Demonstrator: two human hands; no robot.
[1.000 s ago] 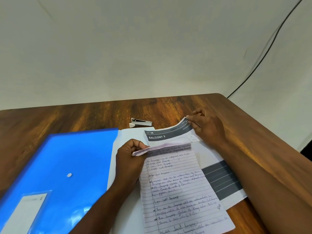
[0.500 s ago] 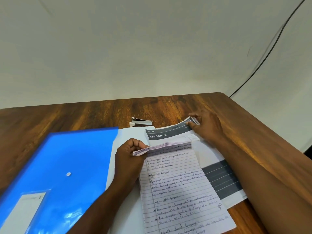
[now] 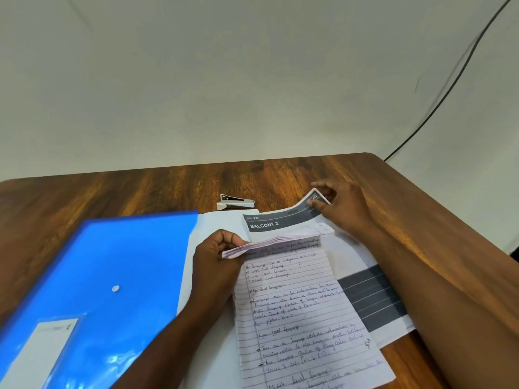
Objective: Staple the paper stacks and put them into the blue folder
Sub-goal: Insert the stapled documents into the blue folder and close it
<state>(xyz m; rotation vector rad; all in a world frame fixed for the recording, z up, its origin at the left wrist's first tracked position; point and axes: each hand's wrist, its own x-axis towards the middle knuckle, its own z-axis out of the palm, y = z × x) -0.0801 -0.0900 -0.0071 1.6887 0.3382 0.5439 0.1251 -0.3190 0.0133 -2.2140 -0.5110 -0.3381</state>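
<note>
While the stapler (image 3: 235, 202) lay untouched on the table (image 3: 112, 197), just beyond the far edge of the papers, both hands were busy with the stacks. The left hand (image 3: 216, 256) pinched the folded-back top of the lined notes (image 3: 297, 304) at their left corner, thumb and fingers curled round the thick fold; this presumably kept the handwritten sheets gathered and their edges squared. The right hand (image 3: 341, 209), to the right of the stapler and a little nearer the person, pinched the far right corner of the printed stack (image 3: 280, 221), headed "BALCONY 2", and lifted it so that the corner curled up off the sheets below. That lift looked like a way to separate or align this stack, or to free a corner for the staple; which corner was meant could not be told. The printed stack lay beneath the notes and stuck out past them on the side nearer the stapler and to the right. A white sheet (image 3: 219, 223) lay under both and reached towards the stapler. The folder (image 3: 112, 262), blue with a snap button, rested flat to the stapler's left and nearer the person, its right edge overlapping the white sheet; it appeared placed close at hand to receive the stacks. No staple could be made out in either stack, so stapling seemed yet to be done.
</note>
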